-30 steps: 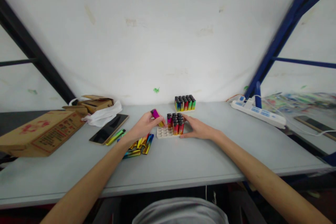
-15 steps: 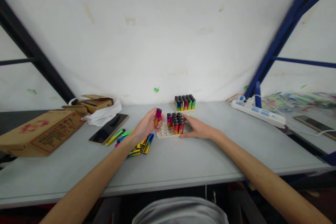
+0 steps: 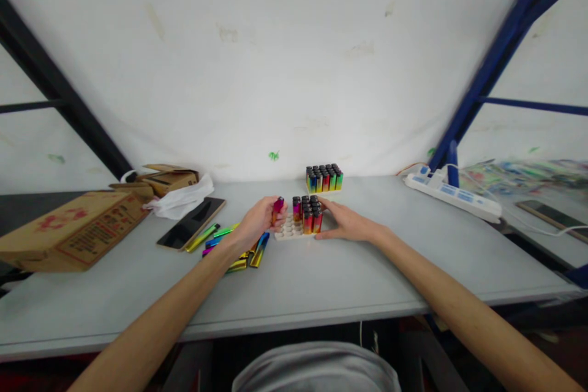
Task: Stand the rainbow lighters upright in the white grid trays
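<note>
My left hand (image 3: pixel 260 220) is closed around a purple-and-orange lighter (image 3: pixel 277 212), which tilts slightly with its top up. It is just left of a white tray (image 3: pixel 287 229) with round holes. Several black-topped lighters (image 3: pixel 312 220), red and orange, stand upright in the tray's right part, with a purple one (image 3: pixel 296 211) at their left. My right hand (image 3: pixel 344 222) holds the tray's right side, thumb near the front corner and fingers behind the lighters; the fingertips are partly hidden. Beside my left wrist lies a loose pile of shiny coloured lighters (image 3: pixel 260 250).
A second tray of upright lighters (image 3: pixel 324 179) stands near the wall. On the left are a phone (image 3: pixel 190 225), a white plastic bag (image 3: pixel 184 199) and cardboard boxes (image 3: pixel 78 229). A power strip (image 3: pixel 452 197) and another phone (image 3: pixel 554 217) are at the right.
My left hand has come down a little with the lighter, which now leans more. My right hand stays at the tray.
</note>
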Available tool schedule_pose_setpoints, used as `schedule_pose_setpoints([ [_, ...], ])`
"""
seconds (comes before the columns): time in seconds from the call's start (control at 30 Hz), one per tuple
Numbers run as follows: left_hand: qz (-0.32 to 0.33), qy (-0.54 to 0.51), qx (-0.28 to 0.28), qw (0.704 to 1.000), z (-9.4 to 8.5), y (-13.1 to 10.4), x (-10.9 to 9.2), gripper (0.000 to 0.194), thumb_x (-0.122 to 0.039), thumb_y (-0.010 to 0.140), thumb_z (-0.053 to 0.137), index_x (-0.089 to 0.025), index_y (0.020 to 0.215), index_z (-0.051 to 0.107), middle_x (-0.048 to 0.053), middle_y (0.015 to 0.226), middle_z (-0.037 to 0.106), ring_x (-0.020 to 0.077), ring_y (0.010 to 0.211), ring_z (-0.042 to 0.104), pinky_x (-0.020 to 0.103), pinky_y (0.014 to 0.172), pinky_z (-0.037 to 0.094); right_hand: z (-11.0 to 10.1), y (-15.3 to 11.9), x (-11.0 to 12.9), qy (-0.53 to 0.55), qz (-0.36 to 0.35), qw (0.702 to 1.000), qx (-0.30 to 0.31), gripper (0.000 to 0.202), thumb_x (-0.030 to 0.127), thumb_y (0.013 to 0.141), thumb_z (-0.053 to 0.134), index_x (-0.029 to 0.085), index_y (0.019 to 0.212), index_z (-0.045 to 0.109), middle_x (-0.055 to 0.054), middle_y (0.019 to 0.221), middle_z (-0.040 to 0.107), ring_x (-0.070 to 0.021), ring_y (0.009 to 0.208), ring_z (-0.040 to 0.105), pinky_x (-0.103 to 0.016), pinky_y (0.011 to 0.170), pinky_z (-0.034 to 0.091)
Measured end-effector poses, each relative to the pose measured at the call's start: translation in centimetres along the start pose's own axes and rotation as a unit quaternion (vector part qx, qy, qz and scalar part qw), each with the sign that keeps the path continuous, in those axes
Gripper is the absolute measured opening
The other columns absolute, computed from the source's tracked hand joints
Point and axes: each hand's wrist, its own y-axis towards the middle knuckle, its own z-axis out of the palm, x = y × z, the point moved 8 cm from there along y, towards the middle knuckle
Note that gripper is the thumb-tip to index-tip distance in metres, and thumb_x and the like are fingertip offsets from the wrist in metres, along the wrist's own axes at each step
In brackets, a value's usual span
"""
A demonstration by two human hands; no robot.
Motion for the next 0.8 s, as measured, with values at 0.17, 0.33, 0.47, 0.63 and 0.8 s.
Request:
schedule_pose_setpoints([
  [0.17,0.029,0.011,-0.022,0.999,-0.3,-0.1,-0.4,0.038,-0.054,0.091,0.05,-0.018,0.079,0.054,-0.003,0.064,0.041,0.0116,0.053,0.035,0.023,0.048,0.031,0.1,0.0,-0.2,-0.014,0.001,1.0,0.005,0.102,0.057,0.08,0.079,0.019,0.159,0.028,-0.019,0.146,0.056,-0.0344,0.126,0.06,-0.054,0.111,0.047],
  [0.33,0.1,0.035,-0.045,0.993,-0.7,-0.3,-1.3,0.031,-0.05,0.09,0.061,-0.022,0.099,0.053,-0.004,0.068,0.052,0.0124,0.058,0.047,0.025,0.056,0.042,0.1,0.0,-0.2,-0.019,0.006,1.0,0.007,0.103,0.058,0.08,0.079,0.017,0.159,0.028,-0.02,0.146,0.055,-0.0351,0.126,0.06,-0.055,0.111,0.047],
  [0.47,0.161,0.158,-0.066,0.972,-1.0,-0.6,-2.5,0.029,-0.046,0.089,0.066,-0.019,0.097,0.059,0.003,0.088,0.067,0.0167,0.083,0.062,0.03,0.076,0.052,0.1,0.0,0.0,-0.015,-0.003,1.0,0.004,0.102,0.058,0.079,0.079,0.019,0.159,0.027,-0.019,0.148,0.054,-0.035,0.127,0.059,-0.055,0.111,0.046],
  [0.63,0.208,0.282,-0.069,0.934,-1.0,-0.7,-3.1,0.031,-0.044,0.086,0.071,-0.017,0.101,0.074,0.01,0.111,0.068,0.0234,0.109,0.063,0.033,0.092,0.056,0.0,0.1,0.1,0.0,-0.008,1.0,0.003,0.101,0.056,0.079,0.08,0.018,0.158,0.029,-0.019,0.146,0.056,-0.0346,0.126,0.06,-0.052,0.111,0.047],
  [0.8,0.19,0.325,-0.034,0.926,-0.8,-0.3,-1.5,0.035,-0.043,0.088,0.069,-0.017,0.111,0.075,0.01,0.118,0.073,0.0237,0.11,0.067,0.035,0.095,0.058,0.1,0.1,-0.1,-0.009,0.001,1.0,0.006,0.102,0.055,0.078,0.081,0.016,0.158,0.03,-0.021,0.146,0.056,-0.0354,0.126,0.06,-0.054,0.11,0.046],
])
